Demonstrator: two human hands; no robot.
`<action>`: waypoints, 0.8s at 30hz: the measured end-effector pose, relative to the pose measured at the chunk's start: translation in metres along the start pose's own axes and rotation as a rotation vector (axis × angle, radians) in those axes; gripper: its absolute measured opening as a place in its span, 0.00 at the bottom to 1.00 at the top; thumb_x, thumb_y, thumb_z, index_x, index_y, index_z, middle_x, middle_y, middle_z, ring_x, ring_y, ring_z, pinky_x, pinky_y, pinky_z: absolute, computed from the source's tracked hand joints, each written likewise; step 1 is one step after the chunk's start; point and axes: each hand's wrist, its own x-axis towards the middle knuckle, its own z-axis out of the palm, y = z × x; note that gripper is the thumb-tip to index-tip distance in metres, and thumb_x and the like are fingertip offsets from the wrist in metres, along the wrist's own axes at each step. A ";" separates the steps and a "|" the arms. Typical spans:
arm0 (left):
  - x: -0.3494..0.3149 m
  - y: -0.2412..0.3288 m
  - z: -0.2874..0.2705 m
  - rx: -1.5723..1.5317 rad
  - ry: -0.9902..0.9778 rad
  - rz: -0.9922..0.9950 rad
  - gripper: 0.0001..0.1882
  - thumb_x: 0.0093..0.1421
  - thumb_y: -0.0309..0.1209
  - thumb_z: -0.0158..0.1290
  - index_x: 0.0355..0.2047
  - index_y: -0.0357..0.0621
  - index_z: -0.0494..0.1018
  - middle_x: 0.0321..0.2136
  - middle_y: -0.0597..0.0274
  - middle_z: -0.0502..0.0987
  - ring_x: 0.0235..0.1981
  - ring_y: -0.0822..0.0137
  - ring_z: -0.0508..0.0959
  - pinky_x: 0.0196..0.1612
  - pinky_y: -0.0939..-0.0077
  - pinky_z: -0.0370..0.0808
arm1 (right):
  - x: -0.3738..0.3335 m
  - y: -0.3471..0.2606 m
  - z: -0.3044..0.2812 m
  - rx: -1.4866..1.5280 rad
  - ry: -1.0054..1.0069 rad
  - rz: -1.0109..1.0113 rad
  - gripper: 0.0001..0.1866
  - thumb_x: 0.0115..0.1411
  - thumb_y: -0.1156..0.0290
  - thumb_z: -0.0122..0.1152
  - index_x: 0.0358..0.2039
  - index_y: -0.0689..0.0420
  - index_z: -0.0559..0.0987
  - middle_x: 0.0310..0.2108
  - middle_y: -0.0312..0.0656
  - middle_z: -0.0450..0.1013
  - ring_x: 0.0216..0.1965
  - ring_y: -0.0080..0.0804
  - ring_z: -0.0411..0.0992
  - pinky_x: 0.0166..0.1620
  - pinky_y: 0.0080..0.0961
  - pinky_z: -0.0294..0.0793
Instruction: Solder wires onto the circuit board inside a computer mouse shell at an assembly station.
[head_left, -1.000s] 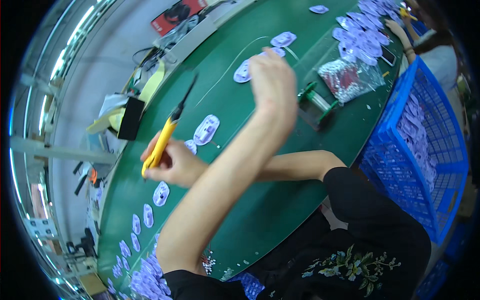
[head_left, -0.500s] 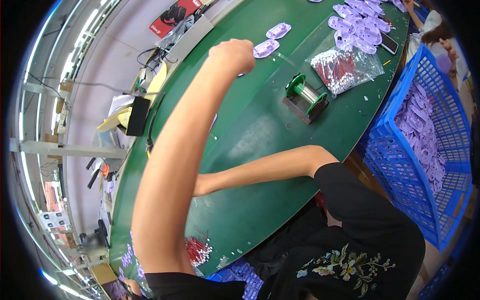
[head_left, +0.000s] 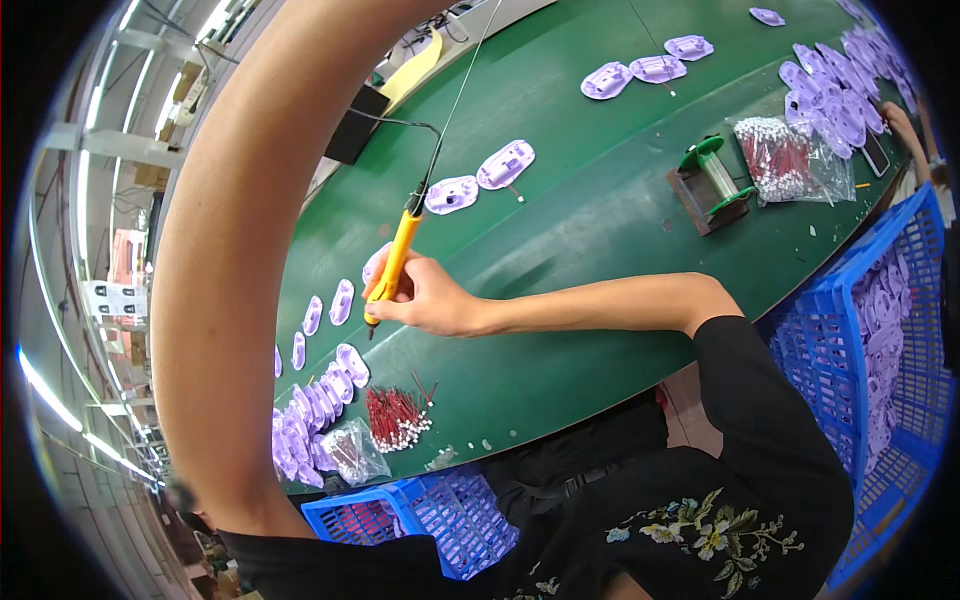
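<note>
My right hand is closed around the yellow handle of a soldering iron, held over the green table. Its dark tip points down and its cable runs upward. My left arm rises along the left side and leaves the picture at the top, so the left hand is out of sight. Beyond the iron, two light-purple plastic shells lie on the table, one with a short wire end sticking out. Nearer to me sit a bundle of red wires with white connectors and a heap of purple shells.
A solder wire spool on a stand and a bag of red-and-white wires are at right, before a pile of shells. Blue crates of shells stand off the table's edge. A phone lies beside another person's hand.
My left hand, a fist over the far table before, has gone up out of view. The right hand, formerly hidden behind the left arm, now shows with the soldering iron. The view has shifted left.
</note>
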 end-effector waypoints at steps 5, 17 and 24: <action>-0.029 -0.016 0.006 -0.095 0.210 0.047 0.11 0.62 0.27 0.55 0.36 0.31 0.83 0.32 0.36 0.83 0.37 0.44 0.83 0.44 0.56 0.77 | -0.002 0.005 -0.004 -0.091 -0.025 0.041 0.19 0.58 0.73 0.71 0.44 0.58 0.70 0.38 0.40 0.77 0.35 0.22 0.77 0.39 0.20 0.76; -0.177 -0.027 0.087 -0.228 -0.025 -0.324 0.11 0.58 0.33 0.64 0.30 0.35 0.80 0.27 0.52 0.78 0.29 0.55 0.79 0.35 0.62 0.74 | 0.000 0.000 -0.009 -0.220 -0.009 0.091 0.20 0.56 0.73 0.72 0.43 0.55 0.70 0.34 0.34 0.74 0.27 0.15 0.63 0.31 0.17 0.64; -0.189 -0.044 0.075 -0.368 0.017 -0.321 0.10 0.62 0.31 0.63 0.36 0.33 0.81 0.30 0.57 0.82 0.29 0.68 0.78 0.36 0.70 0.74 | -0.003 -0.001 -0.012 -0.242 -0.031 0.077 0.19 0.58 0.73 0.71 0.45 0.56 0.70 0.38 0.35 0.75 0.26 0.13 0.62 0.30 0.15 0.63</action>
